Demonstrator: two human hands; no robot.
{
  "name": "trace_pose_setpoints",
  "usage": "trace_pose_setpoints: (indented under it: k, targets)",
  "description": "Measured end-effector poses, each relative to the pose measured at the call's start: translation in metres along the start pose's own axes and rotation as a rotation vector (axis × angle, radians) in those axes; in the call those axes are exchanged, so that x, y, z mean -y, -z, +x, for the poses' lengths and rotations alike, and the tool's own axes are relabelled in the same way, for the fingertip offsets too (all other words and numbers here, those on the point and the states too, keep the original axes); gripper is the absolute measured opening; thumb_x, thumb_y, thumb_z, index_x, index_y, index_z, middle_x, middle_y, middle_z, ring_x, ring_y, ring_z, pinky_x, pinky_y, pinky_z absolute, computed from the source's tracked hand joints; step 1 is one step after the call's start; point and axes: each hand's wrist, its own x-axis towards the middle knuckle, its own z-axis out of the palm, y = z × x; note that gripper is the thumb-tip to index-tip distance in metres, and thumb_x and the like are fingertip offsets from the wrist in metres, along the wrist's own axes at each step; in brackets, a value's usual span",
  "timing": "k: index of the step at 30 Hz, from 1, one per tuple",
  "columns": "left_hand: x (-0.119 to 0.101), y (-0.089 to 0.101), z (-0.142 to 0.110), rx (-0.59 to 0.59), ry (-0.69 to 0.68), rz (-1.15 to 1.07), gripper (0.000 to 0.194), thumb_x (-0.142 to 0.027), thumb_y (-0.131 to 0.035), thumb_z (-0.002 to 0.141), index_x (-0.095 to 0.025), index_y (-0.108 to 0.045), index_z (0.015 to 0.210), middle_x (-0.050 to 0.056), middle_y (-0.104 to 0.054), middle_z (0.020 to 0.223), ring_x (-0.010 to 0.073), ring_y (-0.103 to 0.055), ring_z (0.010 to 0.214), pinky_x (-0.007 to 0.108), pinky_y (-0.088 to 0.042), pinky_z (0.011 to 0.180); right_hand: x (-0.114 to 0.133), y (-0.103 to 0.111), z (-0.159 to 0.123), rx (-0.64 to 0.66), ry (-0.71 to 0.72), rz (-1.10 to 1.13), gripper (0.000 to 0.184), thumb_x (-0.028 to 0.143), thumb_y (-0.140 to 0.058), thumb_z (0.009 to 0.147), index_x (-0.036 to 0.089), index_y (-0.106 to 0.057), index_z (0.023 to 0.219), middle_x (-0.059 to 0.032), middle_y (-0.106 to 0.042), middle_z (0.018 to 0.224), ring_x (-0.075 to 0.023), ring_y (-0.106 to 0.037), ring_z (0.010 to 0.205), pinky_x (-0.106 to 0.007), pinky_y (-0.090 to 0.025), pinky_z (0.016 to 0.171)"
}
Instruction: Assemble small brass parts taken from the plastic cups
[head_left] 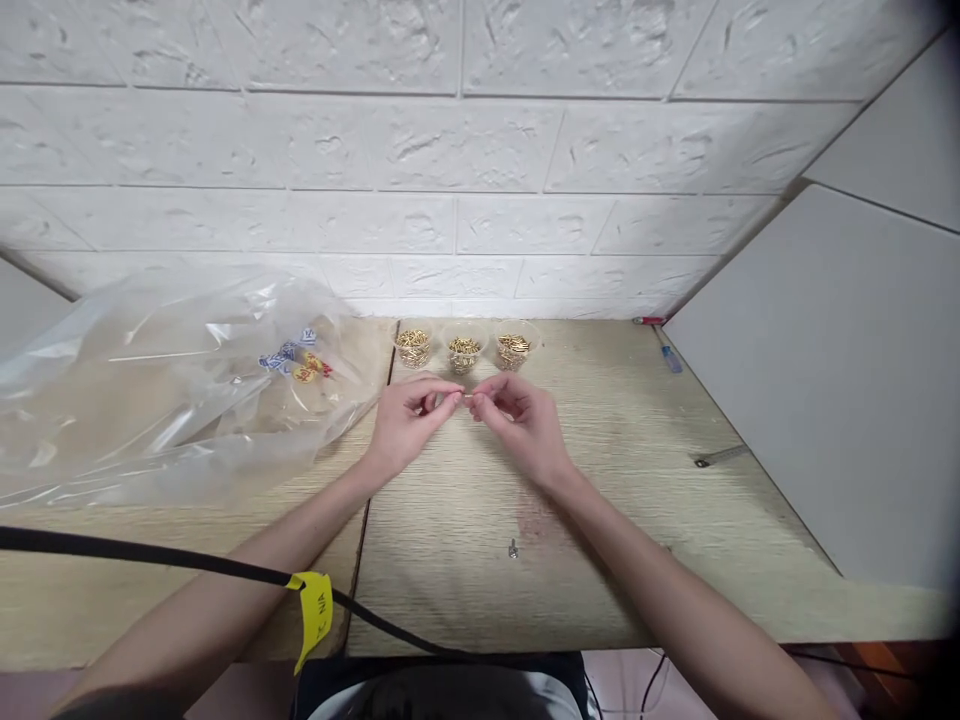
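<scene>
My left hand (409,418) and my right hand (521,418) meet fingertip to fingertip above the table, each in a pinch. Between them shows a tiny brass-coloured piece (466,396), too small to make out its kind. Just beyond my fingers stand three clear plastic cups in a row: the left cup (413,346), the middle cup (463,348) and the right cup (516,346). Each holds many small brass-coloured metal parts. Nearer to me, a small silvery metal part (513,549) lies on the wooden table (450,590).
A large clear plastic bag (187,400) with printed wrappers covers the left side. A black cable (150,555) with a yellow tag (313,612) crosses the front left. At right lie a blue-handled tool (671,360), a red item (648,321) and a metal strip (721,457) beside a grey panel (825,380).
</scene>
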Motion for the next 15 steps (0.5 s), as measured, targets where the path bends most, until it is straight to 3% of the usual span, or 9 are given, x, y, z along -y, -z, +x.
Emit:
trace_pose_setpoints:
  k: [9, 15]
  targets:
    - [0.0124, -0.0031, -0.0099, 0.103, 0.108, 0.000, 0.017, -0.030, -0.065, 0.081, -0.016, -0.075, 0.082, 0.002, -0.063, 0.066, 0.0095, -0.049, 0.056, 0.022, -0.036, 0.052, -0.0114, -0.0011, -0.0067, -0.001, -0.073, -0.089, 0.013, 0.030, -0.063, 0.080, 0.017, -0.062, 0.079, -0.0021, -0.065, 0.069, -0.0143, -0.061, 0.064, -0.026, -0.048, 0.061]
    - [0.0109, -0.0024, -0.0111, 0.120, 0.085, 0.056, 0.015, -0.027, -0.065, 0.081, -0.016, -0.075, 0.080, -0.001, -0.054, 0.058, 0.0088, -0.044, 0.054, 0.022, -0.034, 0.051, -0.0101, 0.0024, -0.0076, 0.042, 0.072, -0.283, 0.008, 0.021, -0.059, 0.083, 0.017, -0.062, 0.078, -0.0016, -0.066, 0.071, -0.0130, -0.059, 0.063, -0.024, -0.045, 0.058]
